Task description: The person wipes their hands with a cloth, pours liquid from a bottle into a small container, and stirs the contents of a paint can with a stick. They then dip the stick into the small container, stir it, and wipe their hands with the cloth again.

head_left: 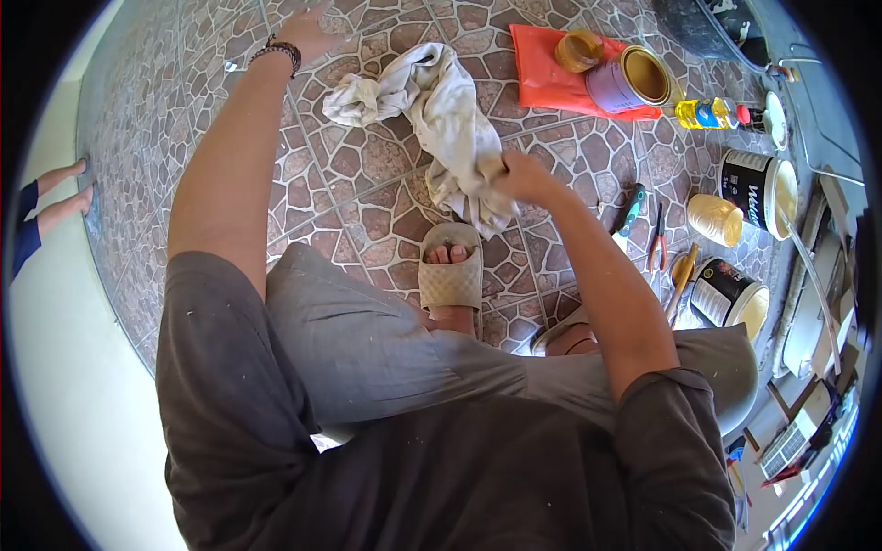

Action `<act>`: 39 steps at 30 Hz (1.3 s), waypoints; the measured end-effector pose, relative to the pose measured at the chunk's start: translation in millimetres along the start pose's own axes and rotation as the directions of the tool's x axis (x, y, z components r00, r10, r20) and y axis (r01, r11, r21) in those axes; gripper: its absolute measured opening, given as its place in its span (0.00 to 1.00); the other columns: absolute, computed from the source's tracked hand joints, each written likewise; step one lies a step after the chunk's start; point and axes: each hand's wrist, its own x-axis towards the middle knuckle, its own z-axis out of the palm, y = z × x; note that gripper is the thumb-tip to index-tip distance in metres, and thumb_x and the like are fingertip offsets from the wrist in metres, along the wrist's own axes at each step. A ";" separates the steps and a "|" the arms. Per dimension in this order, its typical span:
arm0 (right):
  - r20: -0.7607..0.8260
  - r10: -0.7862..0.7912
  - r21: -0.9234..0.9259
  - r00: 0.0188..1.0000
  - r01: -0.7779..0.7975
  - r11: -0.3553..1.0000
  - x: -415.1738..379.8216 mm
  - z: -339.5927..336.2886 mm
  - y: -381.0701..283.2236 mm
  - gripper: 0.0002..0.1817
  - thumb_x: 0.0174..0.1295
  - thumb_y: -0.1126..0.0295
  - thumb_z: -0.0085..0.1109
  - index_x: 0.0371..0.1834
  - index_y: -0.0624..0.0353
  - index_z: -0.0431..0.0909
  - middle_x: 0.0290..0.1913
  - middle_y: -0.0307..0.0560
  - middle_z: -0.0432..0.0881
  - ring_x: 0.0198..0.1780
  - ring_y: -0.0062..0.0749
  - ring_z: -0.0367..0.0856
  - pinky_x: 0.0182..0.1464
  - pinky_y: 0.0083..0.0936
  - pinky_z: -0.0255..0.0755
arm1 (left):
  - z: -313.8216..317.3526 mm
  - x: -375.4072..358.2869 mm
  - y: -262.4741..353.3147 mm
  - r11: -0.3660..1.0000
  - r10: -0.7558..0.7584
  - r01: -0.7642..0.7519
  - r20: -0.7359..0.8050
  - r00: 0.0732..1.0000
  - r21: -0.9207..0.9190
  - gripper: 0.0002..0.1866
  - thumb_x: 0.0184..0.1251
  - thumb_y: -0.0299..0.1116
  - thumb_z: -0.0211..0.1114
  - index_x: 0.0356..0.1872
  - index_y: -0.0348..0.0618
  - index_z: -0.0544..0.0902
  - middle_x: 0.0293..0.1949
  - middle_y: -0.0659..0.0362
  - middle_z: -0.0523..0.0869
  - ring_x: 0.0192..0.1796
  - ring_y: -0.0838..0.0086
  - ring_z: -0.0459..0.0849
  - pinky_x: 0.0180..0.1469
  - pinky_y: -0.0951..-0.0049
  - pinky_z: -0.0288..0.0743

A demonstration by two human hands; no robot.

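A stained white cloth [447, 115] lies crumpled on the patterned tile floor [386, 225] in front of my sandalled foot. My right hand [528, 178] is closed on its right edge, where the cloth is slightly blurred. Off to the upper left, my left hand [312, 33] reaches over the tiles, away from the cloth, with a dark bracelet at the wrist. Its fingers are blurred at the top edge of the view, and I cannot tell how they are held.
An open can [634, 80] and a jar [578, 51] stand on a red sheet [542, 78]. A yellow bottle [706, 114], tubs [758, 191], a green-handled tool [631, 208] and pliers [659, 241] are at right. Another person's legs [62, 202] show far left.
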 end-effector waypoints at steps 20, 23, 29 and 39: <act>0.125 -0.341 -0.013 0.932 0.345 0.938 -38.8 90.9 -138.3 0.10 0.55 0.73 0.50 0.30 0.61 0.83 0.38 0.61 0.82 0.45 0.55 0.82 0.47 0.44 0.76 | -93.2 -36.7 35.6 0.849 -0.510 0.510 0.037 0.859 -0.138 0.43 0.58 0.62 0.61 0.73 0.56 0.60 0.72 0.47 0.61 0.71 0.51 0.61 0.70 0.55 0.61; -0.306 -0.129 0.090 0.943 0.163 0.982 -6.2 65.3 -111.5 0.09 0.53 0.69 0.54 0.31 0.59 0.82 0.37 0.58 0.84 0.41 0.53 0.83 0.45 0.42 0.77 | -88.1 -34.7 34.2 0.915 -0.387 0.389 0.042 0.921 -0.106 0.44 0.57 0.64 0.61 0.73 0.57 0.60 0.72 0.46 0.60 0.72 0.49 0.60 0.71 0.55 0.60; 0.243 0.149 0.134 0.958 -0.185 0.973 47.9 53.1 -75.1 0.22 0.52 0.56 0.61 0.38 0.67 0.82 0.35 0.58 0.85 0.43 0.51 0.84 0.48 0.41 0.77 | -64.1 -33.9 26.3 0.865 -0.261 0.261 0.058 0.963 -0.430 0.48 0.53 0.58 0.69 0.73 0.50 0.60 0.73 0.47 0.59 0.73 0.52 0.58 0.73 0.56 0.57; -0.214 0.039 0.419 0.976 0.055 0.906 29.9 49.3 -119.0 0.24 0.62 0.57 0.59 0.56 0.63 0.73 0.50 0.59 0.81 0.52 0.48 0.81 0.54 0.37 0.75 | -69.3 -33.6 29.8 0.872 -0.339 0.333 0.049 0.940 -0.358 0.45 0.57 0.53 0.68 0.72 0.47 0.60 0.73 0.47 0.57 0.74 0.53 0.58 0.73 0.57 0.57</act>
